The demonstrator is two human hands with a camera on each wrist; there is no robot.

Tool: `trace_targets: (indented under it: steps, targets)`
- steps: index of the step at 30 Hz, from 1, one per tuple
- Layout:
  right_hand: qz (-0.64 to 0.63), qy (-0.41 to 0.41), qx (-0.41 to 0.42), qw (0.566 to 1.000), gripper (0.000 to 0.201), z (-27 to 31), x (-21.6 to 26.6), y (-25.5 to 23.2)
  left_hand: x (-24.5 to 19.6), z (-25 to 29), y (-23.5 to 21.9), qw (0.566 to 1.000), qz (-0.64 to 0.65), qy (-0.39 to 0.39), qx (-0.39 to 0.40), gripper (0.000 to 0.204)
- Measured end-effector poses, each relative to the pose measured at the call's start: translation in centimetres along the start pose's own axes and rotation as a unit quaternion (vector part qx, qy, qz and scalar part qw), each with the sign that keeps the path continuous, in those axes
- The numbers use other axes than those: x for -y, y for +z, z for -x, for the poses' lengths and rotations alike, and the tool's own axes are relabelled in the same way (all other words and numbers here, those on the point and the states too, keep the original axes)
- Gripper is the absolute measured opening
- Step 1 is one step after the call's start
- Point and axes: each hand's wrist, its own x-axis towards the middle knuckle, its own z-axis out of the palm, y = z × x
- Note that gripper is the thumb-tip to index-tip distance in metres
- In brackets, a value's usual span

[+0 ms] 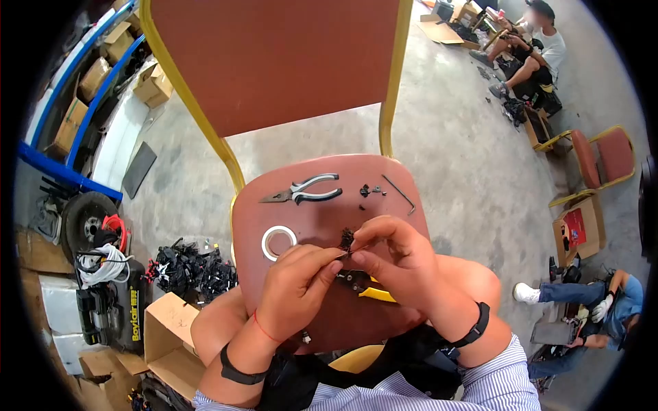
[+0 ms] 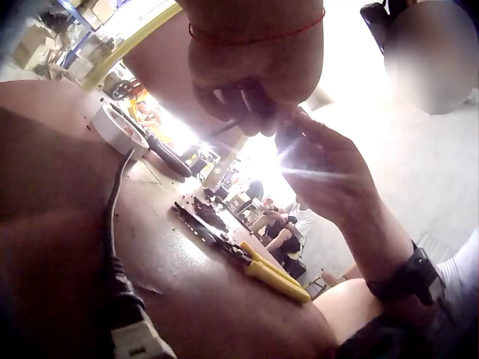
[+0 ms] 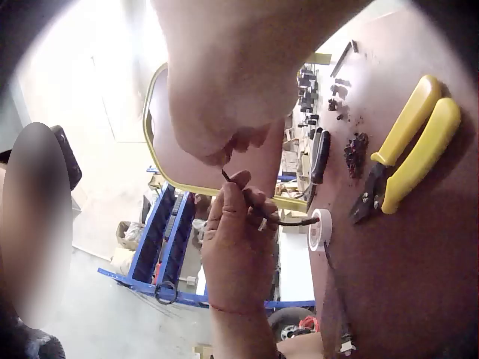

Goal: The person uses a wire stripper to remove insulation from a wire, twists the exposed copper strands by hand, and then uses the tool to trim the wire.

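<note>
Both hands meet above the seat of a red chair (image 1: 322, 171). The left hand (image 1: 299, 279) pinches a thin dark cable (image 3: 288, 222) between thumb and fingers. Fingertips of the right hand (image 1: 396, 260) pinch at the cable's end, close to the left fingertips. What lies between the tips is too small to tell. Around them on the seat are a roll of white tape (image 1: 266, 244), grey-handled pliers (image 1: 315, 188), yellow-handled pliers (image 3: 419, 142), a hex key (image 1: 399, 194) and a pile of small dark bits (image 3: 356, 153).
A cable with a pale connector (image 2: 138, 338) lies on the seat near the left. Black parts (image 1: 195, 270) and an open cardboard box (image 1: 171, 322) stand on the floor at left, near blue shelving (image 1: 89, 75). Two people sit at right, near another chair (image 1: 613, 154).
</note>
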Motion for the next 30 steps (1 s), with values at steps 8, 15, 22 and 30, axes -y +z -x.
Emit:
trace_targets:
  steps: [8, 15, 22, 30]
  targets:
    - [0.046, -0.018, -0.03, 0.998, 0.029, 0.4, 1.4, 0.2, -0.2, -0.2, 0.1, 1.0, -0.009, 0.019, 0.013, 0.015]
    - [-0.003, 0.044, -0.045, 0.998, 0.026, 0.9, 1.8, 0.4, 0.0, -0.2, -0.1, 0.997, -0.055, 0.058, -0.001, 0.016]
    - [0.085, -0.015, -0.067, 0.994, 0.023, 0.8, 2.2, 1.7, -0.4, -0.2, -0.2, 0.991, -0.109, 0.061, -0.044, 0.017]
    - [-0.047, 0.091, -0.11, 0.989, 0.025, 0.8, 1.9, 2.5, -0.7, -0.1, -0.3, 0.998, 0.03, -0.039, -0.033, 0.019]
